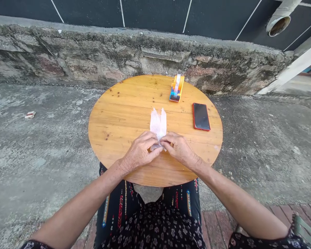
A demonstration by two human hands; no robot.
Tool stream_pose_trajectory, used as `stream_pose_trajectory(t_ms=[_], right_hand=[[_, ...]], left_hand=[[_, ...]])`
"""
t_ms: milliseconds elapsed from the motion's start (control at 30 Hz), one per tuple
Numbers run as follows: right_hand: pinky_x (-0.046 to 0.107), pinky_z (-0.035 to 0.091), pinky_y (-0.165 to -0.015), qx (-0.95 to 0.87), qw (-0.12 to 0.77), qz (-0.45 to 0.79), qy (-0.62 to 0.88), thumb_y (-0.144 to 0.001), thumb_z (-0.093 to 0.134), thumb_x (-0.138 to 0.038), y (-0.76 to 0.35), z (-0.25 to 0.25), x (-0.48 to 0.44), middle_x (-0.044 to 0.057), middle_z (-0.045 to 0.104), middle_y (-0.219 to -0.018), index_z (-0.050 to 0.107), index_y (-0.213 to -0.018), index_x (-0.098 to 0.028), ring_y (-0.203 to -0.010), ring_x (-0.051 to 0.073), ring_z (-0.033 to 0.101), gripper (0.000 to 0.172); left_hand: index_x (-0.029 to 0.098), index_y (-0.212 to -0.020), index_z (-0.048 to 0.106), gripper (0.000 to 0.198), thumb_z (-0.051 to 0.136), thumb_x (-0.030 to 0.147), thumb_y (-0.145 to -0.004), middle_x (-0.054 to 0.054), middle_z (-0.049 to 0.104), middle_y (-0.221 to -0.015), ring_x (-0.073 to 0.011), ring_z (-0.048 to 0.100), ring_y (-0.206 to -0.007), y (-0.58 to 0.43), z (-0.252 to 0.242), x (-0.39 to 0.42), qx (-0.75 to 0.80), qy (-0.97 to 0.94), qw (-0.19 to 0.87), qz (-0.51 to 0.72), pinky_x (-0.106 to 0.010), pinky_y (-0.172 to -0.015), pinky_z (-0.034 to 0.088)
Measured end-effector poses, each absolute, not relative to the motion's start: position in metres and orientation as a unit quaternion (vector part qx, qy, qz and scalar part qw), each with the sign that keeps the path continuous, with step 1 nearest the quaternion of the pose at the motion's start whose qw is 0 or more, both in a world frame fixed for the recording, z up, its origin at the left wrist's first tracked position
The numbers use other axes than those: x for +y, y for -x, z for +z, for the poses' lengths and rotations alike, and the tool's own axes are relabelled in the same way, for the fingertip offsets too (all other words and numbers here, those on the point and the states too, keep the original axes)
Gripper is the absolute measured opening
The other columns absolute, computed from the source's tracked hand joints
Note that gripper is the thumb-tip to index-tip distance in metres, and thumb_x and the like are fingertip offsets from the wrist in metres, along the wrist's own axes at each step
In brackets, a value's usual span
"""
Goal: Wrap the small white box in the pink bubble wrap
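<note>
A thin whitish piece of tissue paper (158, 126) lies near the middle of the round wooden table (119, 114). Its far end splits into two ragged strips that point away from me. My left hand (144, 148) pinches the near part of the tissue between thumb and fingers. Close beside it, almost touching, my right hand (178, 148) pinches the same crumpled part from the other side. The fingers hide some of the bunched near end.
An orange and blue tape dispenser (177, 88) stands at the table's far edge. A phone (201, 116) in a red case lies at the right. Behind the table runs a rough stone ledge (93, 62) below a dark tiled wall (155, 14). A pipe (280, 24) juts out at the upper right.
</note>
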State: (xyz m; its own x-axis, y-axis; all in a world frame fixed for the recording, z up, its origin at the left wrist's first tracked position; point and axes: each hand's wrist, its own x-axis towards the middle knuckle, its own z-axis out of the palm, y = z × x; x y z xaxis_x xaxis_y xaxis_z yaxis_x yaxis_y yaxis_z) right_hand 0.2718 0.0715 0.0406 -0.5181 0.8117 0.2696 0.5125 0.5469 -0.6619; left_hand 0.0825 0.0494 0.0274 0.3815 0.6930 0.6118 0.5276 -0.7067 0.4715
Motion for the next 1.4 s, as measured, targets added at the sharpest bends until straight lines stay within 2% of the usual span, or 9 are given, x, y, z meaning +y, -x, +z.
stream_pose_trajectory(t_ms=[167, 467, 700, 800, 900, 1067, 1200, 1400], right_hand=[[0.030, 0.049, -0.081, -0.818, 0.315, 0.277, 0.394, -0.091, 0.054, -0.016, -0.280, 0.033, 0.066, 0.006, 0.065, -0.094, 0.074, -0.098, -0.021, -0.090, 0.017, 0.062, 0.021], [0.031, 0.048, -0.083, -0.798, 0.294, 0.324, 0.413, -0.087, 0.056, -0.011, -0.278, 0.040, 0.072, 0.003, 0.066, -0.088, 0.073, -0.084, -0.022, -0.087, 0.017, 0.062, 0.020], [0.030, 0.048, -0.080, -0.798, 0.281, 0.330, 0.420, -0.082, 0.060, -0.009, -0.278, 0.039, 0.075, 0.003, 0.068, -0.091, 0.073, -0.087, -0.020, -0.083, 0.016, 0.061, 0.018], [0.031, 0.048, -0.079, -0.808, 0.283, 0.307, 0.416, -0.082, 0.062, -0.012, -0.279, 0.040, 0.075, 0.003, 0.065, -0.090, 0.074, -0.089, -0.022, -0.083, 0.016, 0.061, 0.017], [0.034, 0.048, -0.084, -0.821, 0.296, 0.266, 0.409, -0.084, 0.063, -0.016, -0.281, 0.040, 0.074, 0.005, 0.063, -0.094, 0.075, -0.091, -0.022, -0.089, 0.018, 0.060, 0.016], [0.045, 0.045, -0.097, -0.831, 0.297, 0.213, 0.420, -0.084, 0.067, -0.020, -0.283, 0.035, 0.073, 0.011, 0.059, -0.120, 0.076, -0.092, -0.023, -0.112, 0.025, 0.057, 0.013], [0.050, 0.040, -0.105, -0.825, 0.300, 0.238, 0.417, -0.087, 0.063, -0.022, -0.286, 0.029, 0.071, 0.013, 0.049, -0.141, 0.075, -0.096, -0.023, -0.129, 0.029, 0.050, 0.015], [0.048, 0.039, -0.110, -0.824, 0.308, 0.273, 0.390, -0.090, 0.059, -0.022, -0.290, 0.025, 0.071, 0.014, 0.045, -0.148, 0.073, -0.101, -0.022, -0.138, 0.028, 0.043, 0.018]], left_hand=[[0.017, -0.075, 0.064, 0.017, 0.063, 0.024, -0.090, -0.005, 0.067, -0.082, -0.0174, 0.061, -0.083, -0.090, 0.030, 0.049, 0.406, -0.790, 0.113, 0.446, -0.033, -0.075, 0.050], [0.018, -0.063, 0.057, 0.023, 0.064, 0.020, -0.086, -0.003, 0.063, -0.074, -0.0180, 0.058, -0.079, -0.099, 0.032, 0.050, 0.471, -0.765, 0.115, 0.425, -0.032, -0.070, 0.048], [0.018, -0.067, 0.056, 0.017, 0.060, 0.011, -0.082, -0.002, 0.059, -0.076, -0.0184, 0.056, -0.080, -0.098, 0.036, 0.052, 0.485, -0.787, 0.119, 0.362, -0.032, -0.070, 0.046], [0.018, -0.070, 0.057, 0.014, 0.062, 0.011, -0.081, -0.003, 0.060, -0.084, -0.0191, 0.056, -0.083, -0.099, 0.036, 0.051, 0.496, -0.783, 0.104, 0.359, -0.032, -0.072, 0.048], [0.018, -0.080, 0.060, 0.008, 0.068, 0.017, -0.079, -0.006, 0.061, -0.100, -0.0232, 0.058, -0.096, -0.098, 0.035, 0.052, 0.512, -0.776, 0.076, 0.362, -0.037, -0.080, 0.051], [0.016, -0.111, 0.060, 0.038, 0.073, 0.029, -0.077, -0.014, 0.055, -0.133, -0.0315, 0.051, -0.125, -0.090, 0.035, 0.062, 0.521, -0.777, 0.113, 0.336, -0.048, -0.101, 0.047], [0.014, -0.129, 0.056, 0.054, 0.067, 0.036, -0.082, -0.016, 0.047, -0.147, -0.0313, 0.046, -0.134, -0.083, 0.039, 0.070, 0.517, -0.790, 0.181, 0.276, -0.047, -0.111, 0.041], [0.013, -0.142, 0.047, 0.069, 0.065, 0.042, -0.082, -0.013, 0.037, -0.155, -0.0297, 0.033, -0.145, -0.077, 0.039, 0.075, 0.493, -0.799, 0.245, 0.243, -0.047, -0.120, 0.030]])
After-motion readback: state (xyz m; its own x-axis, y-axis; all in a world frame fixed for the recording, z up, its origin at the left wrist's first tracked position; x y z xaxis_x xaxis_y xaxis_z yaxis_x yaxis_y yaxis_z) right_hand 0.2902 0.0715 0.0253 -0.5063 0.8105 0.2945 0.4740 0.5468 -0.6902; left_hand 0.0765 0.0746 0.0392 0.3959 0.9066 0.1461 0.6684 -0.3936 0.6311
